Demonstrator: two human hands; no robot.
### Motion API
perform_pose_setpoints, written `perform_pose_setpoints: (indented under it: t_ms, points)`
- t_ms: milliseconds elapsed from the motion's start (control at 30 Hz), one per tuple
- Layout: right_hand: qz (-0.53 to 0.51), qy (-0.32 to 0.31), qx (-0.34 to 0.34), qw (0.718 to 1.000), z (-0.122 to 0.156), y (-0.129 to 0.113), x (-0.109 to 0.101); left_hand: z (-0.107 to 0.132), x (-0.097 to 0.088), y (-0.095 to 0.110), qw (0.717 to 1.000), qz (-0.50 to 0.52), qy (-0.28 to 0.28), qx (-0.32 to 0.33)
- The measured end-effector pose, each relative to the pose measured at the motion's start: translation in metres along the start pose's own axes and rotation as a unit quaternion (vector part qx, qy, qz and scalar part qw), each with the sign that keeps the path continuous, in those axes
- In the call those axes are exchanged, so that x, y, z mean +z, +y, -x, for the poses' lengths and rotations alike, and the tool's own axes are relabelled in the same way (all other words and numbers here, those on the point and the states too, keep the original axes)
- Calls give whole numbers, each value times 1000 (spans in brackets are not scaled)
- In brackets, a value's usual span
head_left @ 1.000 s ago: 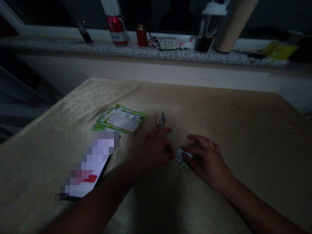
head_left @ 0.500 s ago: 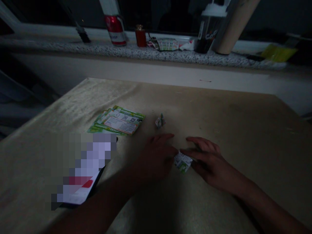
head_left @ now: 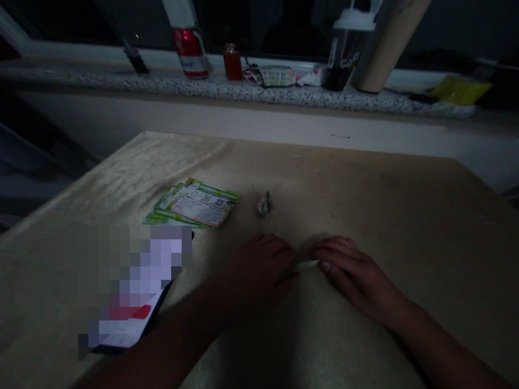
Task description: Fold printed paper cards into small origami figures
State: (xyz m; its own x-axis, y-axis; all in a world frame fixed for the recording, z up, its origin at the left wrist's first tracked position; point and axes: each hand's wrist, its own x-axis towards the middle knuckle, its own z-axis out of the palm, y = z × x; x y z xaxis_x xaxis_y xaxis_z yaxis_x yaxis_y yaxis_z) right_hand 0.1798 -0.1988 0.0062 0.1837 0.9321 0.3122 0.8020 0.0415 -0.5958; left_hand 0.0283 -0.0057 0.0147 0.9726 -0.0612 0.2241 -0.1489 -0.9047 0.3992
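White paper [head_left: 307, 264], a thin sliver seen nearly edge-on, showed at the near middle of the table [head_left: 385, 200], between the left hand [head_left: 263, 270] and the right hand [head_left: 352, 273]. Its right end met the right thumb, other fingers of that hand bunched close; left fingers curled around its left end, deep in shade. Could not tell whether either hand was clamped on it or merely pressing. Main risk, as judged: paper slipping askew, because dim light and the hands' own shadow hid its edges. Uneven pull from the two sides might have torn or bent so small a piece. Folded paper [head_left: 266, 204] sat just far of the left hand, where a lifted knuckle could have knocked it. Phone [head_left: 125, 329] lay left, near the left arm [head_left: 174, 329]; a stray elbow might have shoved it into the cards [head_left: 206, 202] beyond
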Motion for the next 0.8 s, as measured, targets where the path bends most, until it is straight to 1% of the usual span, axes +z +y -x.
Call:
perform_pose_setpoints:
  t_ms: [67, 133, 233, 300, 400, 500, 567, 633, 733, 800]
  points:
    - [-29, 30, -2, 999, -3, -6, 1, 0, 5, -1, 998, 28, 54, 8]
    - [-55, 58, -4, 997, -4, -10, 3, 1, 9, 1, 995, 60, 77, -4]
    - [-96, 99, -16, 990, -4, -12, 7, 1, 10, 7, 991, 106, 65, -39]
    - [-117, 119, -19, 986, -4, -12, 11, 0, 10, 11, 987, 135, 79, -48]
    - [-151, 137, -6, 979, -3, -12, 15, -1, 11, 14, 973, 204, 92, -58]
    - [-166, 145, 15, 975, -2, -15, 18, -2, 11, 14, 961, 253, 87, -66]
    - [-172, 147, 36, 973, -1, -17, 18, -3, 11, 14, 960, 260, 79, -69]
    - [-177, 147, 64, 971, -1, -20, 16, -4, 8, 15, 958, 265, 66, -87]
    - [-198, 142, 127, 962, 0, -23, 13, -5, 3, 17, 942, 297, 37, -153]
    - [-229, 139, 175, 947, 0, -24, 12, -7, 1, 16, 915, 346, 11, -207]
